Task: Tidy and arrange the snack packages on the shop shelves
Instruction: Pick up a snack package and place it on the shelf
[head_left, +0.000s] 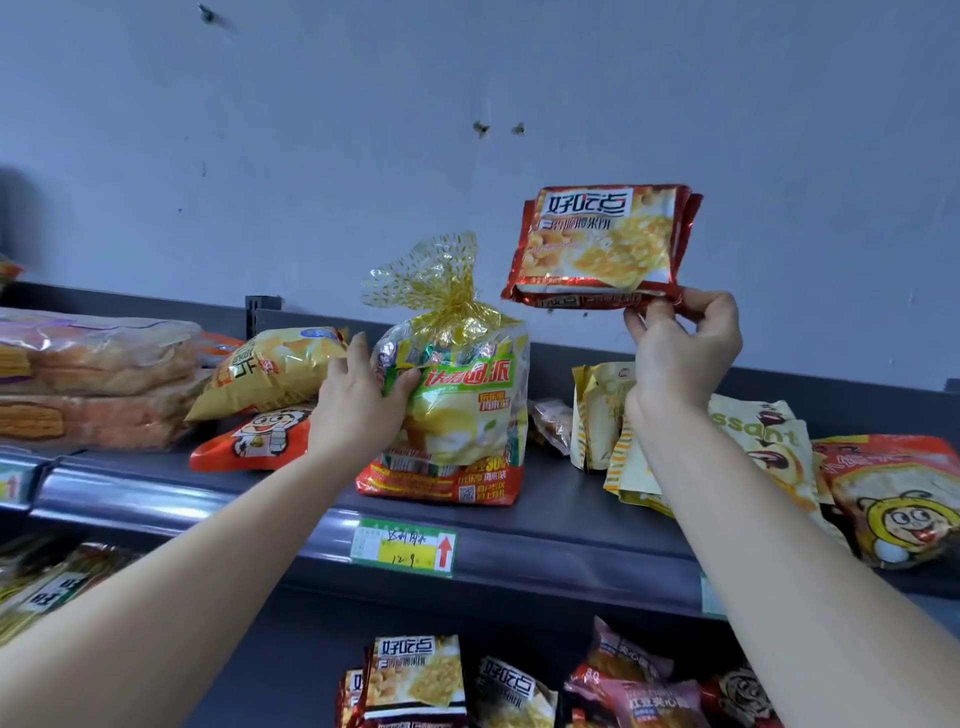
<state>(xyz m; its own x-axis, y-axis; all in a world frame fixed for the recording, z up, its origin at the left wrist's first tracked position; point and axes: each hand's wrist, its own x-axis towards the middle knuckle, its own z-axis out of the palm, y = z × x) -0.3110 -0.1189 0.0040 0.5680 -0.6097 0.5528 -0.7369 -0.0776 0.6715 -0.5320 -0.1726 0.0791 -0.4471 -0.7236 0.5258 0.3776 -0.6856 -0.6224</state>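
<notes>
While the left hand grips the gold-tied bag, the raised right hand pinches red packets.

There is one wide-angle view, from the person's head, facing forward and tilted a little upward. It sits close: both forearms run in from the bottom corners, and the left hand and right hand meet mid-frame at arm's reach. The wall fills the upper half above the hands. The shelf edge crosses just below them, sloping down toward the right hand's side. The lower shelf shows under the forearms. The left hand grips a bag near centre, and the right pinches a pack higher up.
</notes>
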